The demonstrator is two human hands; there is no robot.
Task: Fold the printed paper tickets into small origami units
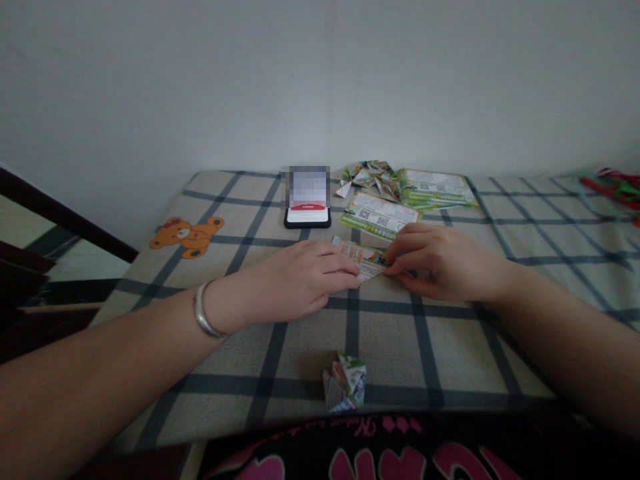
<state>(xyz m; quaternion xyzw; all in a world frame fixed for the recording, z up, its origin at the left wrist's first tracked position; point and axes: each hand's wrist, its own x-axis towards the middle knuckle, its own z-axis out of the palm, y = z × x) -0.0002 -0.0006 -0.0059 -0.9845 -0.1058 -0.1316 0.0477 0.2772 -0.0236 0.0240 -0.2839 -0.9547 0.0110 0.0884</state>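
A small folded sheet of printed paper [369, 267] lies on the checked tablecloth between both hands. My left hand [305, 277], with a silver bangle on the wrist, rests over the paper's left side, fingers stretched out and lying flat on it. At the right corner of the sheet, my right hand [440, 263] pinches the edge between thumb and fingers. Part of the paper is hidden under the left fingers. Closer to me, near the table's front edge, sits a folded paper piece [346, 381] with pointed corners.
Behind the hands lie a flat printed leaflet [377, 215], a stack of similar leaflets [440, 187] and several folded paper pieces [373, 177]. A phone-like device [307, 215] lies left of them. A bear picture [187, 237] is at left; a red-green item [615, 187] lies far right.
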